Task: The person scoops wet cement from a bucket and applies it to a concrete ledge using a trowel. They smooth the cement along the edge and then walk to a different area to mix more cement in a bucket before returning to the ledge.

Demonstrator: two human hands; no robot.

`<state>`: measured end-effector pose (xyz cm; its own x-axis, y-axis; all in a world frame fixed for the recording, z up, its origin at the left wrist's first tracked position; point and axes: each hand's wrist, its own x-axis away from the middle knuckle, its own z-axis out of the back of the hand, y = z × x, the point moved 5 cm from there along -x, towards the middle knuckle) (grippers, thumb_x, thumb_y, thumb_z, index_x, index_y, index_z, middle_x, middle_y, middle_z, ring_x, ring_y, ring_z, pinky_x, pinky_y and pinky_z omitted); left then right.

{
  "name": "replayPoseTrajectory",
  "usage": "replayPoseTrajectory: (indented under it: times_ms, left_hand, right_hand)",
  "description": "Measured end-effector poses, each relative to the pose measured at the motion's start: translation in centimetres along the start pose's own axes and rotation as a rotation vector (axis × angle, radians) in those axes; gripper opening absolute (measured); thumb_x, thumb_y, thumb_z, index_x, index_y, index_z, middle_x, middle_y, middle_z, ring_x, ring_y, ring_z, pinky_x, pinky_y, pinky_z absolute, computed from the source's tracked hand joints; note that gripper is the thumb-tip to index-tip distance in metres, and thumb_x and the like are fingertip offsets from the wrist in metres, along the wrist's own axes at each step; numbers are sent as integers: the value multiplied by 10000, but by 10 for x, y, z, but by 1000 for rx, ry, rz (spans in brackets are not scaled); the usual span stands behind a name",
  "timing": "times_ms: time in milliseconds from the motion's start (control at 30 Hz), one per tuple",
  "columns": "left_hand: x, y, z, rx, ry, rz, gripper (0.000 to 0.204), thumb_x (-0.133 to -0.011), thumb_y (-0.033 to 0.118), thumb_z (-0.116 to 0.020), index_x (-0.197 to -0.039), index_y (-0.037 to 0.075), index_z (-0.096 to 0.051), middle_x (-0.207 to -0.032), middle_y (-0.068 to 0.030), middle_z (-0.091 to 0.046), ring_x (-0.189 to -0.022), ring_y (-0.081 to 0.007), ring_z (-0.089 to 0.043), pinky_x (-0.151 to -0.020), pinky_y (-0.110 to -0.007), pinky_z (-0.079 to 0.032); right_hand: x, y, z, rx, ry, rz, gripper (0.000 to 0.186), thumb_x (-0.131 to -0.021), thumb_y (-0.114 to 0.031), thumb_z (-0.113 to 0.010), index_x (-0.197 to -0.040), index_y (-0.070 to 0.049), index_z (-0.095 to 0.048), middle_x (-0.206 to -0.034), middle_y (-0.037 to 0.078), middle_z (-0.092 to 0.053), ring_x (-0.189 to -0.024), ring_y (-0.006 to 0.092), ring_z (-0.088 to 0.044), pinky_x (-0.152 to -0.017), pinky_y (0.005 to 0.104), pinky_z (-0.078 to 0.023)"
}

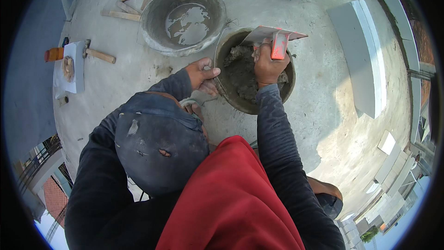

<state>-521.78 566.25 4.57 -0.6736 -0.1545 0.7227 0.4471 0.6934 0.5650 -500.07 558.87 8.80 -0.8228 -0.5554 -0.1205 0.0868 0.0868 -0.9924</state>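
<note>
A round bucket (240,102) of wet grey mortar (243,81) stands in front of me. My right hand (268,67) grips a trowel (293,36) with a flat metal plate and red handle, its plate over the bucket's top edge. At the bucket's left side, my left hand (202,74) holds the rim with bent fingers. Just behind and left of the bucket is a wide grey tub (148,23) with a little cloudy liquid in it.
A hammer (102,56) lies beside a white block (76,81) and an orange object (53,55) at left. Wooden sticks (121,15) lie behind the tub. Long light-grey blocks (358,55) stand at right on the concrete floor (319,102). My bent knee (159,143) is near the bucket.
</note>
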Motion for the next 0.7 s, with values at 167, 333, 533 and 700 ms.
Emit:
replayPoseTrajectory:
  times_ms: [167, 333, 533, 700]
  left_hand:
    - [5, -15, 12, 92, 45, -5, 354, -1013, 329, -622, -1190, 61, -475, -1028, -154, -647, -802, -288, -727, -755, -432, -644]
    - [-1, -15, -1, 36, -44, 22, 462, -1006, 367, -628, -1286, 47, -446, -1095, -169, -626, -896, -305, -715, -816, -467, -625]
    - [15, -15, 55, 628, 159, -198, 789, -971, 396, -673, -1524, 74, -211, -1445, -240, -396, -1257, -394, -552, -1006, -544, -539]
    - [12, 3, 144, 642, 564, -491, 503, -923, 192, -702, -1264, -83, -455, -1223, -244, -565, -1132, -376, -634, -963, -569, -581]
  right_hand:
    - [11, -28, 23, 91, -494, -196, 98, -846, -39, -644, -766, 16, -652, -583, 42, -608, -510, 139, -572, -520, 280, -447]
    - [20, -82, 48, 272, -664, 143, 148, -775, -38, -614, -859, 38, -708, -596, 50, -609, -473, 147, -541, -502, 304, -445]
    - [0, -40, 1, -166, -276, -278, 251, -913, -46, -588, -670, 12, -572, -569, 52, -557, -485, 104, -494, -493, 287, -432]
    - [-2, -47, 22, -118, -389, -290, 267, -912, -78, -601, -661, -14, -535, -528, 43, -488, -451, 115, -459, -487, 309, -447]
